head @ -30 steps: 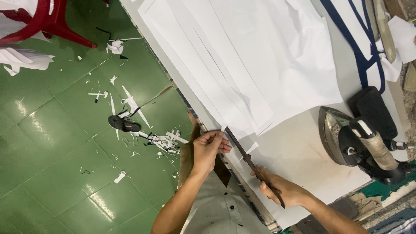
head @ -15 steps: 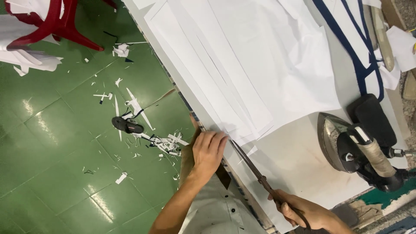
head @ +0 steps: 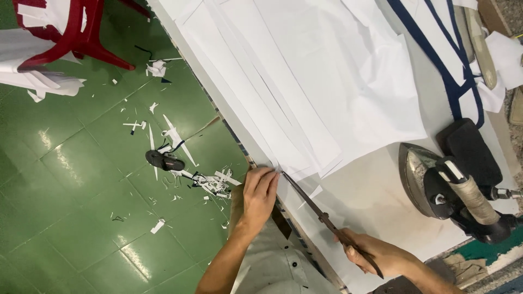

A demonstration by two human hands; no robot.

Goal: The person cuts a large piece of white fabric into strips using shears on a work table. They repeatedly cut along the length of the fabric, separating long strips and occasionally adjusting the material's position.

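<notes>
Since a second ago the right hand has drawn back along the tabletop edge, away from the left hand, taking the handles of the long scissors with it. Left of the scissors, over the green floor with its white scraps and a dark sandal, the left hand lies flat, its grip open, fingers pinning the near corner of the stacked white fabric. The blade tips sit just beside those fingers at the fabric's edge. The right hand's grip is closed around the handles; the blades look nearly shut. To cut cleanly, keep the layers pressed flat and aligned and the fingers clear of the blades. Right of the scissors stands an iron.
</notes>
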